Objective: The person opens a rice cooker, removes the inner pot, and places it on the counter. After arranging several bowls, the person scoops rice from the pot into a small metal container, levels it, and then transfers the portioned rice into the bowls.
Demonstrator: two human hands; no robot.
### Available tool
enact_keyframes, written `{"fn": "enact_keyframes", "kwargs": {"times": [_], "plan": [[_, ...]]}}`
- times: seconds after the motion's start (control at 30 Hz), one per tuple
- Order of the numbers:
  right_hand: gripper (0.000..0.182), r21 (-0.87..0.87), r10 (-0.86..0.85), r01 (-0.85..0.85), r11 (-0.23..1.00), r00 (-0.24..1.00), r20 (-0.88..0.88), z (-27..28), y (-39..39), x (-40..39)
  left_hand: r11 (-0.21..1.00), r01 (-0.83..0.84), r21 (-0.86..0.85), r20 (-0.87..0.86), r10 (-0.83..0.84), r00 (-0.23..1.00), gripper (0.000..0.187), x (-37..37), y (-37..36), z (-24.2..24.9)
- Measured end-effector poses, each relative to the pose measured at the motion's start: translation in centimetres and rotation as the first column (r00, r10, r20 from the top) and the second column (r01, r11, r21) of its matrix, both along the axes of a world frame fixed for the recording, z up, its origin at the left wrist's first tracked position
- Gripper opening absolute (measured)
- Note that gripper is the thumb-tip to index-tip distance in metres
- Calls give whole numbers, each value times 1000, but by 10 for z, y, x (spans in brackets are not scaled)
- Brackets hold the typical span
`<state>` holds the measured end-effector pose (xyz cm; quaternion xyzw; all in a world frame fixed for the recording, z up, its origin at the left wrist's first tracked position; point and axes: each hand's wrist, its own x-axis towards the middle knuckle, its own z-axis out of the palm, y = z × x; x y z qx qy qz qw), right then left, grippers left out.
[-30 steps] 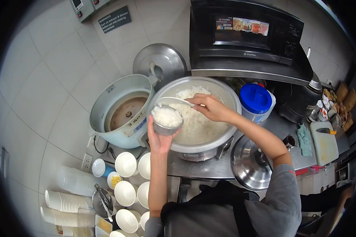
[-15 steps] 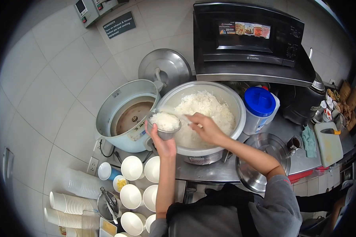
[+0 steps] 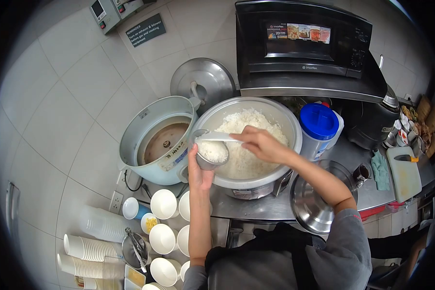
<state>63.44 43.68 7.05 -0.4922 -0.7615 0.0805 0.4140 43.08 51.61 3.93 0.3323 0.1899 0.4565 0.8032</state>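
Note:
My left hand [image 3: 200, 176] is wrapped round a small metal cup [image 3: 209, 163] filled with white rice [image 3: 214, 151]. The cup tilts over the left rim of a large metal pot [image 3: 296, 137]. In my right hand [image 3: 262, 144] is a pale rice paddle [image 3: 216, 137], its blade lying across the top of the cup. Loose cooked rice [image 3: 253, 162] heaps up in the pot below, highest toward the back.
Left of the pot stands an open light-blue cooker body [image 3: 152, 173], with a metal lid [image 3: 203, 77] behind. White paper bowls [image 3: 162, 239] stand in rows at lower left. A blue-lidded container [image 3: 319, 121], another lid [image 3: 314, 203] and a cutting board [image 3: 403, 179] are on the right.
My right hand has brought the paddle left, over the cup. My left hand has shifted slightly right and tilted the cup more toward the pot.

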Motion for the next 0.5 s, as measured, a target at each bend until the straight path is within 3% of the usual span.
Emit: {"fn": "enact_keyframes", "kwargs": {"times": [0.07, 0.17, 0.2, 0.3, 0.33, 0.4, 0.47, 0.5], "plan": [[45, -68, -55, 51, 996, 997, -56, 9, -5, 5, 1000, -18, -25, 1, 18, 1000, 52, 5, -5, 5], [39, 65, -149, 157, 985, 982, -117, -24, -7, -24, 999, -26, -47, 37, 28, 999, 54, 13, -6, 2], [38, 39, -81, 88, 995, 986, -146, -24, -14, -31, 999, -27, -44, 52, 30, 998, 55, 15, -4, 2], [39, -139, -69, 35, 990, 965, -252, -15, -15, -14, 990, -139, 35, 83, 136, 987, 60, 19, -10, -5], [41, -178, -181, 138, 974, 951, -251, -13, -15, -13, 971, -232, 53, 101, 226, 969, 57, 24, -6, -13], [42, -56, -192, 184, 981, 956, -222, -38, -11, -38, 908, -411, 81, 145, 397, 906, 55, 37, 1, -31], [38, 77, -146, 161, 984, 975, -170, -39, -16, -50, 888, -438, 138, 112, 425, 898, 55, 43, -9, -19], [39, -30, -115, 111, 993, 954, -276, -37, -13, -44, 875, -453, 169, 91, 444, 892, 55, 42, -13, -15]]}}
